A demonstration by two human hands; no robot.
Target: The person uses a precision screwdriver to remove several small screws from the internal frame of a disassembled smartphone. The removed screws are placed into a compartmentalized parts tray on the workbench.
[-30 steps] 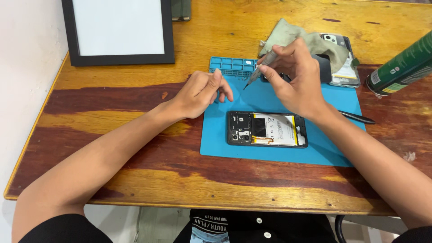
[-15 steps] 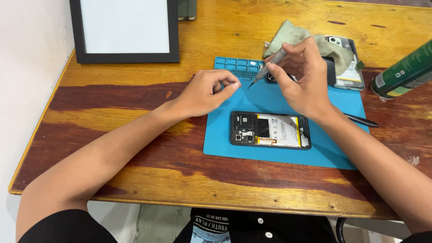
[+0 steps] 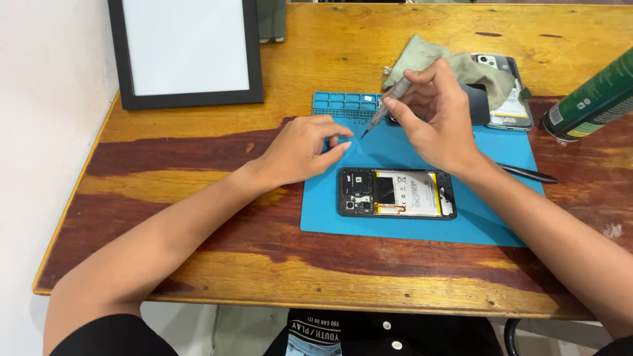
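An opened black phone [image 3: 397, 193], its battery and board showing, lies on a blue work mat [image 3: 488, 217]. My right hand [image 3: 438, 115] is above the mat's far part and grips a slim grey screwdriver [image 3: 384, 108], its tip pointing down-left at the mat. My left hand [image 3: 304, 148] rests on the mat's left edge, fingertips pinched together close to the screwdriver tip. Whether something small sits between those fingers is too small to tell.
A black-framed white board [image 3: 186, 53] stands at the back left. A grey-green cloth [image 3: 455, 69] and a second phone [image 3: 504, 92] lie behind the mat. A green spray can [image 3: 590, 99] lies at the right. A dark tool [image 3: 527, 173] rests on the mat's right edge.
The view has shifted slightly. My right hand has tilted the screwdriver so its tip comes nearer my left fingertips. The phone has not moved.
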